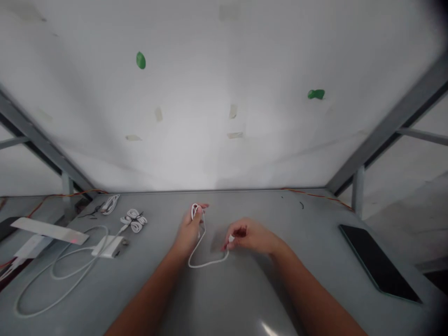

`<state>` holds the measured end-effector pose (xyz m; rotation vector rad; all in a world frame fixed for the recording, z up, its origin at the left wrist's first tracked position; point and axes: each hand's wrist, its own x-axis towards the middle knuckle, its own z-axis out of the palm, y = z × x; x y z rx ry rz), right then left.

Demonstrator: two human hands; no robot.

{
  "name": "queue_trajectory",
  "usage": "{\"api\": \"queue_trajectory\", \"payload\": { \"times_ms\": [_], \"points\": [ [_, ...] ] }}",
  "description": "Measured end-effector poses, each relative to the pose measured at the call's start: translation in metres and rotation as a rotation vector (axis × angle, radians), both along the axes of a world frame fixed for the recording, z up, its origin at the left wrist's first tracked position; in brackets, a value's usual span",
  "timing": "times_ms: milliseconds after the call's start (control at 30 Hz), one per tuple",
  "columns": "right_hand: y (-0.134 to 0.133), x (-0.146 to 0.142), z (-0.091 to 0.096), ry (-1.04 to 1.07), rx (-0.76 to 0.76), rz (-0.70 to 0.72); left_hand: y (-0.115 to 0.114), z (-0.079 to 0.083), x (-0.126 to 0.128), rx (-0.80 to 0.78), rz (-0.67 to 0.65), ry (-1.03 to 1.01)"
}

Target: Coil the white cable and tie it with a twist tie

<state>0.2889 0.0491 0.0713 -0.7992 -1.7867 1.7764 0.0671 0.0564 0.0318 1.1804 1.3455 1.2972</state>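
A white charging cable (pixel 206 265) runs between my two hands above the grey table. My left hand (pixel 191 227) is closed on its looped part, with the thumb pressed over the coil. From there the cable hangs in a slack curve to my right hand (pixel 247 238). The fingers of that hand pinch the cable near its white plug end, which shows at the fingertips. My right fingertips are slightly blurred, so the plug's exact type cannot be made out.
At left lie a coiled white cable (pixel 111 204), a tied cable bundle (pixel 134 220), a white power adapter (pixel 109 246) with a long looping cord, and a power strip (pixel 31 247). A dark phone (pixel 380 263) lies at right. A white wall (pixel 196 158) and metal posts (pixel 358 191) border the grey table (pixel 224 308).
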Motion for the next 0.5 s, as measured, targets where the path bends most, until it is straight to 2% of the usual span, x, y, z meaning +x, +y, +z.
{"api": "queue_trajectory", "payload": {
  "times_ms": [33,67,100,167,233,300,367,500],
  "points": [
    [-0.002,0.002,0.003,0.057,-0.037,0.05,-0.001,0.002,0.001,-0.013,-0.037,-0.087],
    [-0.003,0.003,0.005,0.141,-0.065,0.042,-0.001,0.003,0.003,-0.045,-0.097,-0.184],
    [-0.004,0.003,0.007,0.244,-0.084,-0.023,-0.002,0.005,0.004,-0.088,-0.155,-0.281],
    [-0.003,0.0,0.007,0.44,-0.11,-0.265,-0.004,0.007,0.004,-0.165,-0.242,-0.439],
    [0.002,-0.003,0.004,0.531,-0.111,-0.518,-0.004,0.008,0.003,-0.204,-0.254,-0.524],
    [0.007,-0.006,0.0,0.508,-0.085,-0.679,-0.004,0.008,0.001,-0.224,-0.209,-0.559],
    [0.012,-0.009,-0.006,0.42,-0.016,-0.78,-0.002,0.007,0.0,-0.244,-0.143,-0.567],
    [0.01,-0.012,-0.016,0.095,0.264,-0.892,0.003,-0.001,0.001,-0.232,-0.015,-0.499]
  ]
}}
